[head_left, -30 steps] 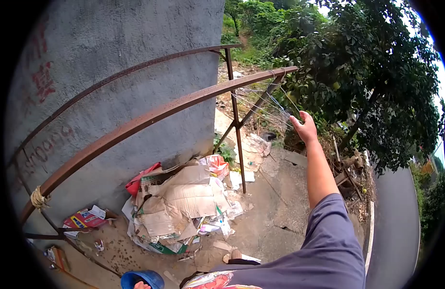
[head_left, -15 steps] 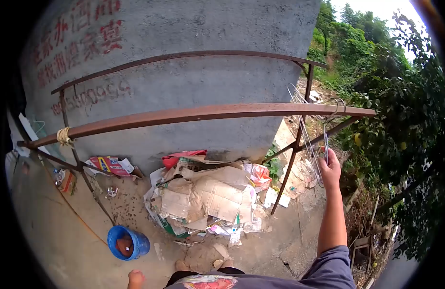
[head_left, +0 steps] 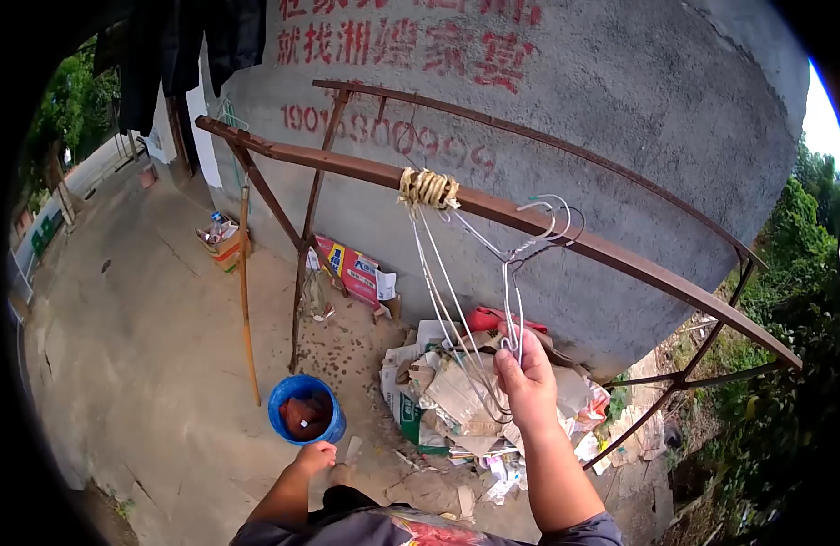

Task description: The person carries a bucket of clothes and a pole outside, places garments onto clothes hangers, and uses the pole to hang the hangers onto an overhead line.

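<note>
My right hand (head_left: 529, 382) is closed round the wires of several clothes hangers (head_left: 513, 305). Their hooks are up at the brown metal rail (head_left: 611, 255), and long wire loops spread to the left of the hand. Whether every hook rests on the rail I cannot tell. Just left of the hooks, a pale rope wrapping (head_left: 429, 188) is wound round the rail. Low in the view, my left hand (head_left: 317, 456) is curled closed with nothing visible in it, close to a blue bucket (head_left: 276, 409) that contains a reddish-brown cloth-like thing (head_left: 306, 417).
Flattened cardboard (head_left: 465, 396) and paper lie heaped by the grey wall (head_left: 620, 118). A wooden pole (head_left: 247, 300) leans near a small box (head_left: 224, 247). Dark clothes (head_left: 233, 41) hang at upper left. Slanting frame legs (head_left: 309, 237) stand between me and the wall.
The view has swung left. My right hand has brought the hangers leftward along the rail, close to the rope wrapping. More of my left hand and forearm shows, nearer the bucket.
</note>
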Demonstrator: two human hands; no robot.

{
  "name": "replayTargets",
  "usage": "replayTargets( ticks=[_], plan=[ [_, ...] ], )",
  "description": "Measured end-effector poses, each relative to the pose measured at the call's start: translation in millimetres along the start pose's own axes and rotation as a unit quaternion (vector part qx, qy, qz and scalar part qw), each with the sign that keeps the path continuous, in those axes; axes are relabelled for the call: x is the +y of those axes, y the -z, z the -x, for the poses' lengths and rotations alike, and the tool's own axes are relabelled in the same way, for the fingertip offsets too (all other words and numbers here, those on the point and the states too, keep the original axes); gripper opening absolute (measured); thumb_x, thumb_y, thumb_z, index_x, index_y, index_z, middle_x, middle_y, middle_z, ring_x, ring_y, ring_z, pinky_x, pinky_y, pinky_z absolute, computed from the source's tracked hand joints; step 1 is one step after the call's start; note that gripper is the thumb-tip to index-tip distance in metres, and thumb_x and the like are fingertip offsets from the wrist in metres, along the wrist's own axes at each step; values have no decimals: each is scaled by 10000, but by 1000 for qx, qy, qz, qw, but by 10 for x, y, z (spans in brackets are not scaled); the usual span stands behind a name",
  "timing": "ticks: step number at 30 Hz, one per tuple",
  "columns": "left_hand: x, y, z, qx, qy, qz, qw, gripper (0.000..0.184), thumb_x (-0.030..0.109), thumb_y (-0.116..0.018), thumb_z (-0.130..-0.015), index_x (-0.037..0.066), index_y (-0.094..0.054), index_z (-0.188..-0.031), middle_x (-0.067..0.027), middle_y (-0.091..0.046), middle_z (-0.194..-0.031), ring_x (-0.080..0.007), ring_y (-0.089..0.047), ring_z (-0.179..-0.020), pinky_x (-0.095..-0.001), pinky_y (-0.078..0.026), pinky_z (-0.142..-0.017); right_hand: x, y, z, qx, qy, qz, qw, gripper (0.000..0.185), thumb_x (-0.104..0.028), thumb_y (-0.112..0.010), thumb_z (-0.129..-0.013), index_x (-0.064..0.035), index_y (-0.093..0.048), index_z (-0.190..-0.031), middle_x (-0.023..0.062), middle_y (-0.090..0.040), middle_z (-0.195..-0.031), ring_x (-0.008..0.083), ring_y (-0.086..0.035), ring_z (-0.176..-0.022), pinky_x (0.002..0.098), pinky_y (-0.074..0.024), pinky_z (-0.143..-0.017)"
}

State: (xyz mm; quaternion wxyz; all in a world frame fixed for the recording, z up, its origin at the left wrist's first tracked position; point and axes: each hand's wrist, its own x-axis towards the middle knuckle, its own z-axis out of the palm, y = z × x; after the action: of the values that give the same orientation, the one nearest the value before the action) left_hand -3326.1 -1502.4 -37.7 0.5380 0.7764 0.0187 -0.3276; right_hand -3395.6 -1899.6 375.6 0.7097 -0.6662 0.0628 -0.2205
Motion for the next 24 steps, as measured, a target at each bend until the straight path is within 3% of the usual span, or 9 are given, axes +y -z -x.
replayTargets(
  ticks=[4,7,11,15,17,18,19,22,24],
  plan=[
    [-210,1139,17,43,-4,58,997,163,102,-605,-860,5,-662,-978,-90,-684,-798,-162,-664,-679,-297,-534,-650,230,-1306,-487,-2,-9,-68,998,383,-20,-503,-952,-102,-424,-1318,-35,-488,-777,35,-397,-567,184,-311,-487],
    [-805,2046,1,155,-24,75,985,130,96,-573,-859,20,-657,-924,-70,-654,-707,-165,-636,-615,-307,-520,-581,344,-2083,-813,-6,-7,-90,996,400,-36,-499,-948,-149,-402,-1320,-19,-483,-732,55,-387,-511,200,-269,-414],
    [-691,2794,365,268,135,176,938,95,118,-566,-870,59,-635,-900,-84,-654,-701,-193,-638,-586,-308,-496,-525,384,-2830,-1060,-72,-107,-81,988,356,-62,-489,-943,-154,-456,-1286,-16,-493,-737,60,-384,-520,198,-279,-433],
    [-1329,3043,357,272,141,183,934,71,119,-569,-873,78,-613,-911,-87,-653,-698,-202,-636,-560,-313,-480,-493,474,-3396,-1302,-84,-165,-130,974,322,-53,-485,-947,-158,-456,-1249,-27,-509,-779,50,-429,-580,188,-322,-471],
    [-2010,2991,171,215,8,3,977,79,100,-575,-864,81,-601,-937,-89,-648,-693,-202,-624,-529,-313,-463,-463,491,-3586,-1366,-45,-107,-151,982,261,-78,-489,-942,-138,-466,-1195,1,-525,-765,73,-419,-522,200,-301,-429],
    [-1269,2760,488,243,131,212,938,105,76,-589,-843,61,-604,-946,-92,-648,-693,-202,-622,-524,-316,-464,-454,504,-3641,-1380,-55,-102,-145,983,222,-156,-511,-966,-137,-456,-1181,3,-526,-765,79,-445,-553,208,-324,-444],
    [-1339,2666,496,232,131,216,939,124,64,-590,-838,44,-608,-959,-95,-649,-694,-209,-636,-538,-317,-465,-454,536,-3683,-1360,-59,-103,-146,982,222,-156,-511,-966,-137,-456,-1181,3,-526,-765,79,-445,-553,208,-324,-444],
    [-1230,2458,639,190,165,183,950,139,54,-587,-837,35,-609,-973,-94,-666,-720,-216,-667,-583,-309,-478,-478,677,-3706,-1362,-53,-122,-49,990,362,-422,-531,-978,-116,-490,-1167,-7,-526,-778,80,-453,-631,232,-359,-493],
    [-1178,2419,747,158,174,163,958,148,48,-593,-819,20,-613,-962,-93,-686,-753,-217,-693,-635,-304,-506,-520,858,-3619,-1420,-9,-69,-64,996,392,-442,-533,-973,-108,-503,-1175,-10,-521,-789,76,-445,-647,233,-364,-509]
  ],
)
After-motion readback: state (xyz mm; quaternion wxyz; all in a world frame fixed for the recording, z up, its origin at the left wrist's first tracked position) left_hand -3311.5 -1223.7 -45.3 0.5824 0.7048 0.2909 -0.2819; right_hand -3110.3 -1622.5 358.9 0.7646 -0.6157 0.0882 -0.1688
